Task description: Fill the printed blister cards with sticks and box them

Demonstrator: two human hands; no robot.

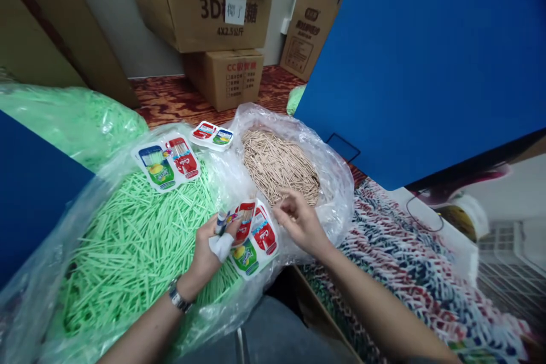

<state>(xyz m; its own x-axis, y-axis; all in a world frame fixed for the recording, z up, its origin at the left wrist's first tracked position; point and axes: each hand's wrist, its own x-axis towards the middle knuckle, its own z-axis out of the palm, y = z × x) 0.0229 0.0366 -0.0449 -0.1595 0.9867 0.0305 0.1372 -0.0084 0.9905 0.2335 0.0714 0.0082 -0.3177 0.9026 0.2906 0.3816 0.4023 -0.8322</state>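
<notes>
My left hand (210,251) is closed around a printed plastic pack (252,240) with red and green can pictures, plus a small white piece. It hovers over a clear bag of green sticks (128,250). My right hand (298,222) is beside the pack, its fingers pinched together at the edge of a clear bag of brown wooden sticks (277,162); what they pinch is too small to make out. A second printed pack (167,164) lies on the green sticks, and a third (212,135) lies behind it.
Cardboard boxes (213,5) are stacked at the back on a wood-grain floor. A blue panel (426,57) stands at the right, another blue surface (29,193) at the left. A further bag of green sticks (72,116) lies back left. A patterned cloth (405,273) covers the right side.
</notes>
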